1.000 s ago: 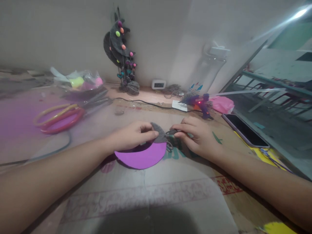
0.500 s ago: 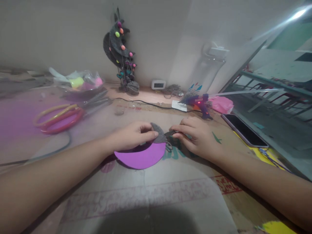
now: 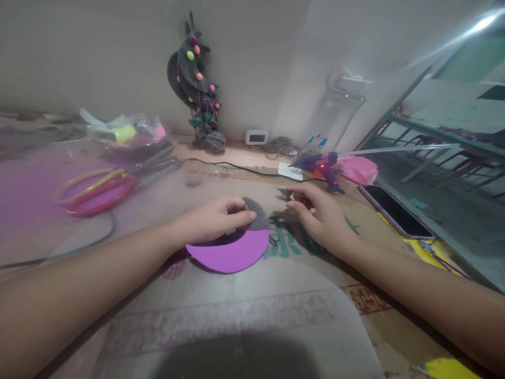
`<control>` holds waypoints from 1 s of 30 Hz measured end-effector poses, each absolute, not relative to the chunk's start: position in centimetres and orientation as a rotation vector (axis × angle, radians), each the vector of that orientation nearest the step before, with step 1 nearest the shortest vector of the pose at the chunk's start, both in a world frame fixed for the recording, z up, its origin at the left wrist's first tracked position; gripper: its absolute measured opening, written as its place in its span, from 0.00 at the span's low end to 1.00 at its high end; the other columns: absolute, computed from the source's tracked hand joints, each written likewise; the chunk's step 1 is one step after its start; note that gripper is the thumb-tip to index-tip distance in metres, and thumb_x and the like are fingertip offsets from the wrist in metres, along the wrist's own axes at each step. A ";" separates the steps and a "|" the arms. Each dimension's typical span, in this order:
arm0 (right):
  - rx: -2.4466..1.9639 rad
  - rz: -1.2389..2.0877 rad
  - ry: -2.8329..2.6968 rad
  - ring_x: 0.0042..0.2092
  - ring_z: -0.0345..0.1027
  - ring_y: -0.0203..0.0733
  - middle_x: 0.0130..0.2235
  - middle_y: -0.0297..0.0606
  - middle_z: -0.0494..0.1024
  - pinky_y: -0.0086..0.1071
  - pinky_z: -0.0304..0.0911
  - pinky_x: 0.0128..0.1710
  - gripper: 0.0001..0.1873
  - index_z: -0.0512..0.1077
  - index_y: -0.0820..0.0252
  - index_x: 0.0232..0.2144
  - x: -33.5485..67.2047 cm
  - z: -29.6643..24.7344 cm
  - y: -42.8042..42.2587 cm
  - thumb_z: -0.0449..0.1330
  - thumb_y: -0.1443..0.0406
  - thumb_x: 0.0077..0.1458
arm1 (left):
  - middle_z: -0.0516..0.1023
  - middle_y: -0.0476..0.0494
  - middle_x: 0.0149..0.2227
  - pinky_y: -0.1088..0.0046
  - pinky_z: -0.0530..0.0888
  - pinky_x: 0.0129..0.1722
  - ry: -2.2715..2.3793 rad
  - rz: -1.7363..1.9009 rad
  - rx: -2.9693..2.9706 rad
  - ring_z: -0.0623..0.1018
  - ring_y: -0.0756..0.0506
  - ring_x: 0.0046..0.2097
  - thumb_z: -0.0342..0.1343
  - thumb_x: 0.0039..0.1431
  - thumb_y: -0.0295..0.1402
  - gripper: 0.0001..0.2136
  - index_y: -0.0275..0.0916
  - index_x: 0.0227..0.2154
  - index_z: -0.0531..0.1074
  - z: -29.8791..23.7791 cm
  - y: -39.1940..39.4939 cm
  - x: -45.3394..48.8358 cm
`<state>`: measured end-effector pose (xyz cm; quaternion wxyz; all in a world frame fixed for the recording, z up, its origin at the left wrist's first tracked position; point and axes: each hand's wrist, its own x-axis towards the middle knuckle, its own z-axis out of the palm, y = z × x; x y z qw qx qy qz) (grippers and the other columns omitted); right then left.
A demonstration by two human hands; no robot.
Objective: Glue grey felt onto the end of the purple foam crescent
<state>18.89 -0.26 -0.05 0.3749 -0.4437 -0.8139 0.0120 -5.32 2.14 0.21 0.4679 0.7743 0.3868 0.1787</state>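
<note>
My left hand (image 3: 224, 215) pinches a purple crescent cutout (image 3: 232, 255) at its upper right part. Grey yarn (image 3: 258, 213) wraps that end closely, and my thumb lies on the edge of the wrapping. My fingers hide part of the crescent's inner curve. To the right, my right hand (image 3: 317, 213) is raised a little above the cardboard, closed round small dark thread snips (image 3: 283, 195). Their two short blades point left and stand apart, clear of the yarn.
Large scissors (image 3: 102, 192) with red and yellow handles lie at left. A glue gun (image 3: 325, 168) with a lit red light stands behind my right hand, near a phone (image 3: 396, 210). A yarn-wrapped crescent decoration (image 3: 193, 68) hangs on the wall; a small white clock (image 3: 256, 137) stands below.
My right hand has drawn the snips up and back from the yarn at the crescent's edge, and their blades have spread. My left hand keeps its hold on the crescent, nearly still.
</note>
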 end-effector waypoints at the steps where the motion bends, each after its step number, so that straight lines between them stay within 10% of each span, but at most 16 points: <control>1: -1.132 -0.003 -2.084 0.35 0.68 0.42 0.35 0.39 0.75 0.35 0.63 0.34 0.11 0.70 0.59 0.43 18.8 0.0 -0.2 0.54 0.61 0.60 | 0.65 0.52 0.21 0.75 0.60 0.23 0.950 0.437 1.902 0.64 0.51 0.23 0.48 0.58 0.47 0.17 0.38 0.24 0.66 0.2 2.1 -5.3; 30: -0.909 -0.208 -2.447 0.32 0.62 0.41 0.29 0.40 0.72 0.34 0.53 0.33 0.14 0.74 0.65 0.38 19.2 0.6 -0.7 0.51 0.63 0.62 | 0.65 0.53 0.22 0.75 0.62 0.24 0.946 0.481 1.885 0.66 0.51 0.25 0.50 0.59 0.46 0.17 0.38 0.23 0.67 0.1 2.7 -5.6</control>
